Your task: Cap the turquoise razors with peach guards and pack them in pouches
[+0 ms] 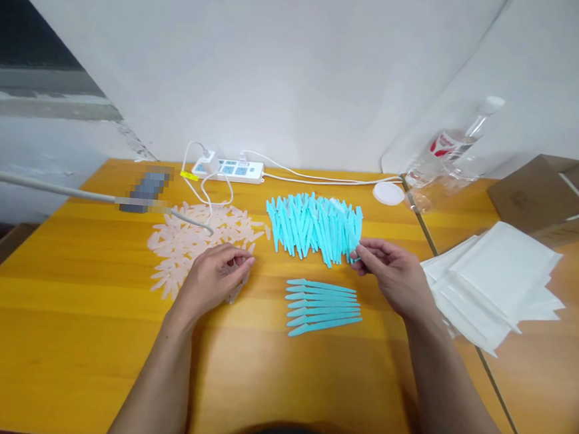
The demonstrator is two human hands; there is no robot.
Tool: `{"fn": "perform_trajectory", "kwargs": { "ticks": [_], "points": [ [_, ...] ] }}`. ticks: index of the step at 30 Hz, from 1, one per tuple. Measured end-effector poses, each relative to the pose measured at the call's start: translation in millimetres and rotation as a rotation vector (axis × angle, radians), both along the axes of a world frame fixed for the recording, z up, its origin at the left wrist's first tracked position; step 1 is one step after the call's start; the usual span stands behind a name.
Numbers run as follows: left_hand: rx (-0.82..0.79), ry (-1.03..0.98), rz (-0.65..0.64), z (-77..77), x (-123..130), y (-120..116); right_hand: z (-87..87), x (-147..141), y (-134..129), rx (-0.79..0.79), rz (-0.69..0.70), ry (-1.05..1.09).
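My right hand pinches one slim turquoise stick, shaped like an eyebrow razor, at the right edge of a heap of similar turquoise eyebrow razors. My left hand is closed, thumb against the curled fingers, beside a spread of small pale pink blade-shaped pieces. Pale slivers show above and below its fingers; whether they are held or lie on the table I cannot make out. Between my hands, nearer to me, several turquoise razors lie side by side in a row, their broader ends to the left.
A white power strip with cables stands by the wall; a grey cable crosses from the left near a blurred phone. On the right are white packets, a cardboard box, a plastic bottle and a white disc.
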State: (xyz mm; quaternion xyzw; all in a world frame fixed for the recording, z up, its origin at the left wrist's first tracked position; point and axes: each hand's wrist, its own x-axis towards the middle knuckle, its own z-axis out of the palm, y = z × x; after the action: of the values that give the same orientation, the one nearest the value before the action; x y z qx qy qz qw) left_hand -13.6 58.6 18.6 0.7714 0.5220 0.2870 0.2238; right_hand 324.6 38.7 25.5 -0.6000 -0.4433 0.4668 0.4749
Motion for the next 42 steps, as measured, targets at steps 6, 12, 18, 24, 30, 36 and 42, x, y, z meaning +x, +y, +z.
{"fn": "perform_trajectory", "kwargs": {
  "ticks": [6, 12, 18, 24, 30, 36, 42],
  "points": [
    [-0.118, 0.158, 0.006, 13.0, -17.4, -21.9, -15.5, 11.1, -24.4, -0.036, 0.108, -0.029],
    [-0.121, 0.326, 0.066, 1.4, -22.6, -46.7, -30.1, -0.9, -26.1, -0.077, 0.215, 0.034],
    [-0.133, 0.552, 0.124, -1.4, -10.1, -54.9, -27.9, -6.1, -28.4, -0.131, 0.317, -0.027],
    [-0.237, 0.052, -0.003, 1.4, 4.8, -52.9, -26.4, -5.5, -30.8, -0.138, 0.345, -0.062],
    [-0.603, -0.656, 0.088, -7.7, 31.0, -42.7, -24.2, -7.3, -33.0, -0.160, 0.385, -0.023],
    [-0.636, -0.838, 0.220, -12.5, 38.5, -38.2, -24.7, -7.2, -32.9, -0.166, 0.434, -0.025],
    [-0.553, -0.702, 0.223, -14.9, 37.5, -40.9, -25.8, -6.2, -32.9, -0.157, 0.479, -0.035]
  ]
}}
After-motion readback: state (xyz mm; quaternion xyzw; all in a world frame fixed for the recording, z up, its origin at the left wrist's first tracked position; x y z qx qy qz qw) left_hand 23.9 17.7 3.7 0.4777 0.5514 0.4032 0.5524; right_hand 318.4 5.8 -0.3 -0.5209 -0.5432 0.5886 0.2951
